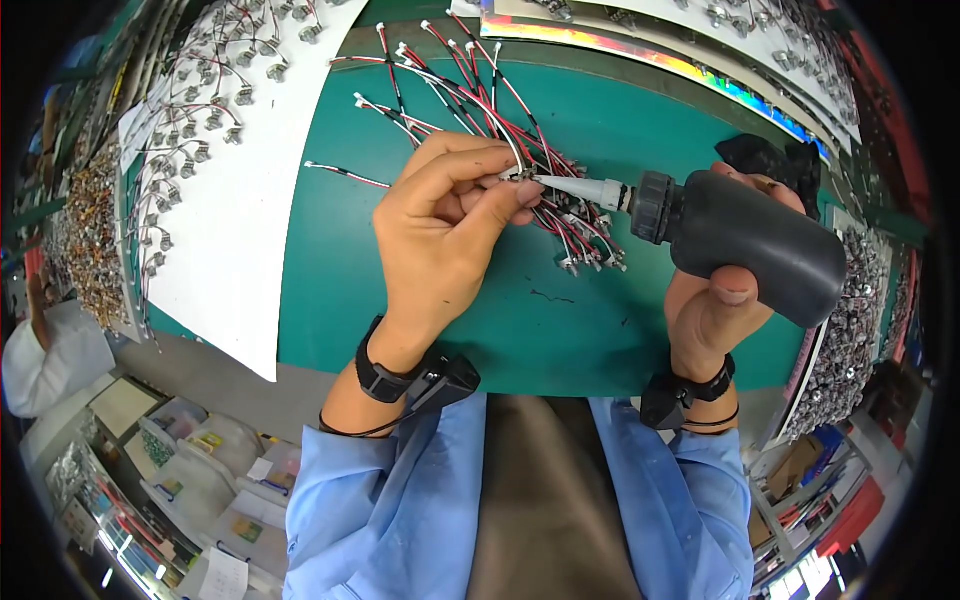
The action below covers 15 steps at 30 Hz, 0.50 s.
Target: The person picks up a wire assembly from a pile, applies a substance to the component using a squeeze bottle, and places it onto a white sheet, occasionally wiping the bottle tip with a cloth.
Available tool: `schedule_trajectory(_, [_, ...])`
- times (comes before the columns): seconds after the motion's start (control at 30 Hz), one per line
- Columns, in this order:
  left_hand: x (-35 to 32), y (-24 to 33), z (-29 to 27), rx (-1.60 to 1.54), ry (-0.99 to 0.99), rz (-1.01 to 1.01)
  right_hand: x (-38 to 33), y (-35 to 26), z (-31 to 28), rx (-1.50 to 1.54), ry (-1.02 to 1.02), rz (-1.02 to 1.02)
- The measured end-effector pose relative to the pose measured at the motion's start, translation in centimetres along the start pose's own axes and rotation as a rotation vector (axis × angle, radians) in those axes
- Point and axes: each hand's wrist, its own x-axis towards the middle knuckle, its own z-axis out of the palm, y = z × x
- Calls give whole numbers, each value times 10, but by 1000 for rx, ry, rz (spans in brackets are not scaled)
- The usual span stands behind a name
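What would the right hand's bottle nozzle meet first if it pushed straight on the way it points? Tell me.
The right hand aims the black bottle leftward; its nozzle would first meet the small part pinched in the left hand, apparently already touching.

Squeeze bottle [760, 245]: matt black plastic with a ribbed black collar and a smooth, pale translucent plastic nozzle [580, 187]. Wire leads [500, 110]: glossy red, black and white plastic insulation, ending in small shiny metal parts. Work mat [330, 260]: smooth matt green; sheet [250, 200]: matt white paper; sleeves [380, 510]: blue woven cloth.
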Motion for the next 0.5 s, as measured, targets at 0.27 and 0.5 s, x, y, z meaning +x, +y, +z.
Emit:
schedule_trajectory(0.27, [0, -1, 0, 7, 0, 12, -2, 3, -7, -168, -81, -78])
schedule_trajectory(0.5, [-1, -1, 1, 12, -2, 10, -3, 5, -9, -213, -96, -109])
